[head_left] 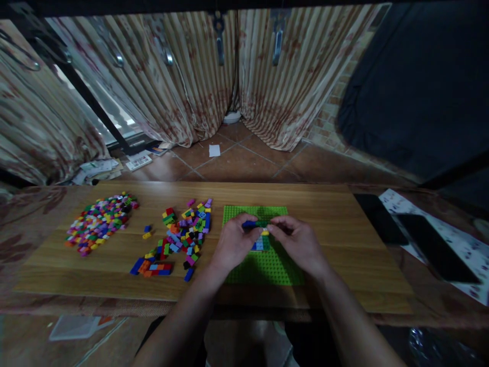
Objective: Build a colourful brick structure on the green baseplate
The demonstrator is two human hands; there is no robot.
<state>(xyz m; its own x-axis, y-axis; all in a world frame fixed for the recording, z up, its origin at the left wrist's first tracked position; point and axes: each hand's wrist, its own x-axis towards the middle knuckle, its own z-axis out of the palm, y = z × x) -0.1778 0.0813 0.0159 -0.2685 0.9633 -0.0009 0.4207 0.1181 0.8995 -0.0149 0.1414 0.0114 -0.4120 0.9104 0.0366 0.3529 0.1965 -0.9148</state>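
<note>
Over a green studded baseplate (pixel 282 270), my two hands meet around a small group of toy building bricks. My left hand (pixel 236 242) is closed, its thumb and fingers pinching a blue brick (pixel 249 224). Fingers of my right hand (pixel 300 242) close on the right end of the same group, by a dark green brick (pixel 262 223) and a yellow brick (pixel 265 233). Below the fingertips, light blue bricks (pixel 260 245) sit on the baseplate. My fingers partly hide the bricks, so I cannot tell how they are joined.
Left of the baseplate lie loose mixed bricks (pixel 181 239), with a denser pile of small bricks (pixel 101 219) farther left. All rest on a wooden board (pixel 324 204). Dark flat devices (pixel 435 244) and a printed sheet (pixel 469 255) lie off its right side. Metal hooks (pixel 219 43) hang overhead.
</note>
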